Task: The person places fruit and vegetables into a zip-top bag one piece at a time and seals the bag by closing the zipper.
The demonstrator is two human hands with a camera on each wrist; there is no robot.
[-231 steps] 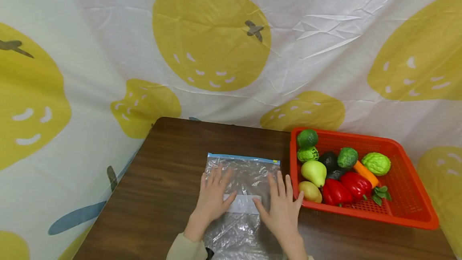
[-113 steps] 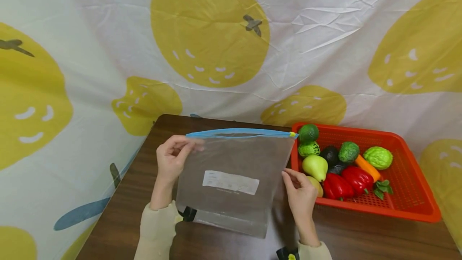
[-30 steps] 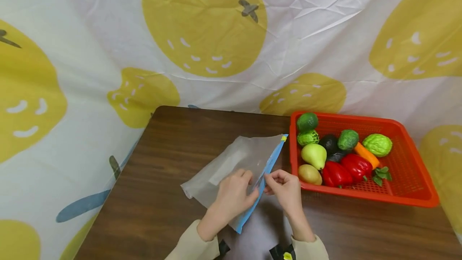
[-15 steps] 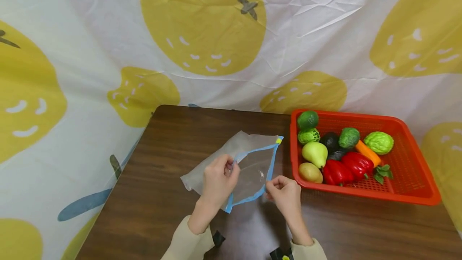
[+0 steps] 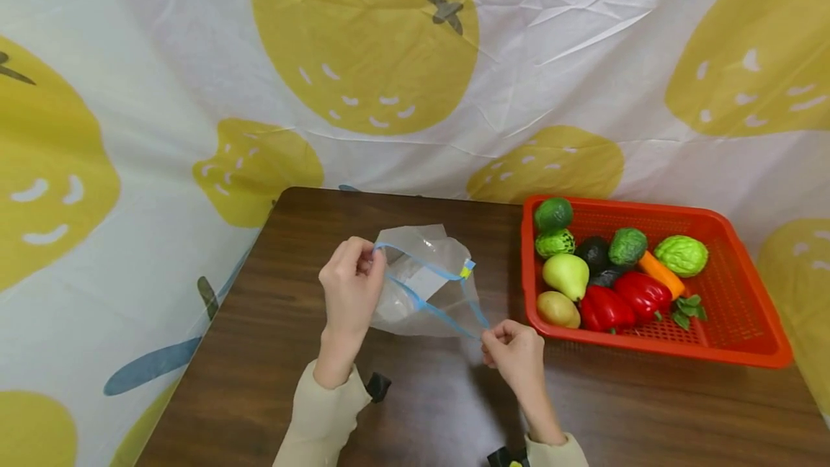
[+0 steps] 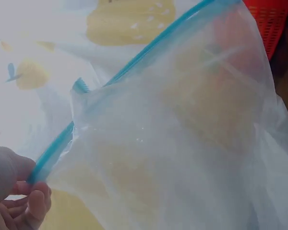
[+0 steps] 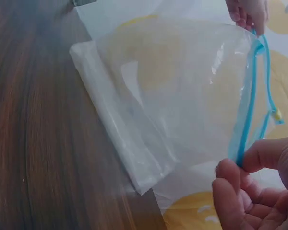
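Note:
A clear zipper bag with a blue zip edge and a yellow slider hangs between both hands over the table, its mouth spread wide. My left hand pinches the blue edge at the upper left. Thumb and fingers of my right hand pinch the same rim at the lower right. A white label panel shows through the plastic. In the right wrist view the bag has a folded bottom; nothing is seen inside it. The left wrist view shows the left hand gripping the blue strip.
Right of the hands stands a red plastic basket holding a pear, red bell peppers, a carrot, a potato-like yellow item and several green items. The brown table meets a fruit-print curtain behind.
Earlier the bag lay flat under both hands, then was lifted upright and turned sideways. Within the last second its blue edges were pulled apart as the left hand moved up and left.

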